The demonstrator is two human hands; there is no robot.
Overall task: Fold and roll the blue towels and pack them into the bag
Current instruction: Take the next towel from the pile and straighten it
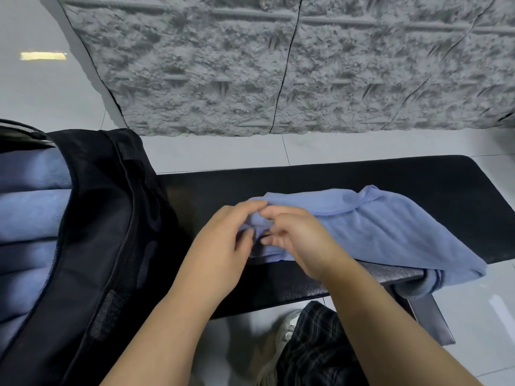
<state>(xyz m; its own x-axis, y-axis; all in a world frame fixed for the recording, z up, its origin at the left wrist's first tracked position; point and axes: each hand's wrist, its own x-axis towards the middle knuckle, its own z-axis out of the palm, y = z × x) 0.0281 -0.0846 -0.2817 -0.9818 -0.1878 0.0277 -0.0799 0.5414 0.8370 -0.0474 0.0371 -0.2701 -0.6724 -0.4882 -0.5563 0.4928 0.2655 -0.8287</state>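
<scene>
Behind everything you've got the grey textured wall panel (278, 65) leaning over the pale tiled floor (50, 87). In front of you runs the black padded surface (362, 176), its metal leg (429, 316) down at the right. On your left the black bag (106, 218) lies open on that surface, and rolled blue towels (30, 215) are stacked side by side inside it; a fuzzy fastening strip (107, 313) shows on the flap nearest you.

Across the middle of the surface lies the loose blue towel (390, 227), roughly folded lengthwise, its right end spilling over the near edge. You're working its left end: your left hand (223, 246) has fingers curled over the cloth with the thumb tucked against it, and your right hand (295, 240) pinches the same bunched end just beside it, fingertips of both hands nearly touching. How tightly the end is rolled is hard to tell, since your hands cover it.

Below, your checked trousers (315, 346) and a pale shoe (287, 327). No readable writing or logo anywhere.
</scene>
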